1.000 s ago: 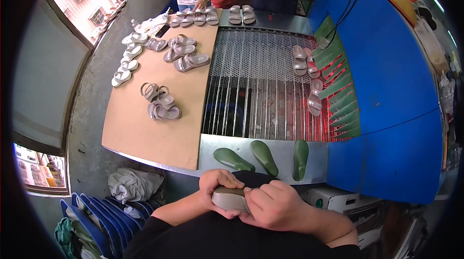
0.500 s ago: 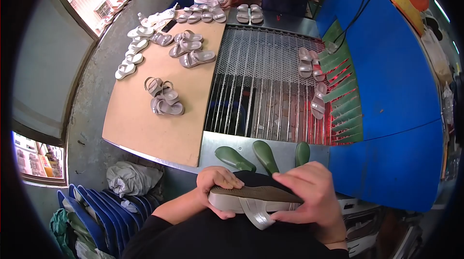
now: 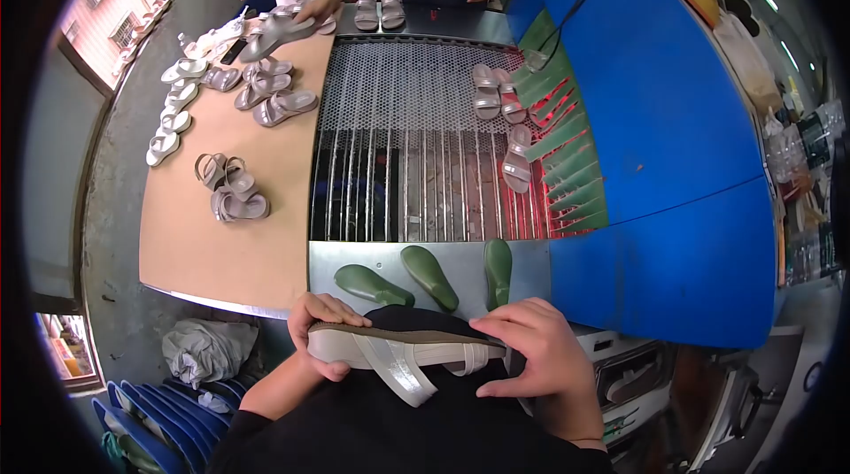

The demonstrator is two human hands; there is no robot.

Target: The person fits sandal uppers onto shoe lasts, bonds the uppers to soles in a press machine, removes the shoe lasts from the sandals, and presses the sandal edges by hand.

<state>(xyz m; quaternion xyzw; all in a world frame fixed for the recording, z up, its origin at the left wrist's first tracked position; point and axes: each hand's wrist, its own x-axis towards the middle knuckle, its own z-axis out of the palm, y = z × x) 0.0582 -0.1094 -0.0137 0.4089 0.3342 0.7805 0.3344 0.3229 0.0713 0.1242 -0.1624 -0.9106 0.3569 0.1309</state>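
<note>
A light grey sandal [image 3: 403, 356] lies across my lap on its side, brown sole facing away from me and straps toward me. My left hand [image 3: 323, 337] is wrapped around its left end. At the other end my right hand [image 3: 538, 363] has thumb and fingers apart, beside the sole, with the fingertips at its edge; whether they touch it is unclear. Just beyond, three green shoe lasts [image 3: 428, 277] rest on the metal ledge [image 3: 531, 272].
Sandals [image 3: 239, 191] stand in groups on the tan board [image 3: 199, 244]. More sandals [image 3: 517, 158] sit on the mesh-and-rod conveyor [image 3: 407, 93] by green strips and a blue housing [image 3: 655, 155]. Two people stand across, one reaching over the board. Blue stools [image 3: 159, 421] are lower left.
My right hand has moved from the sandal's left part to its right end and opened. The view has turned right. A co-worker's arm now reaches over the board with a sandal.
</note>
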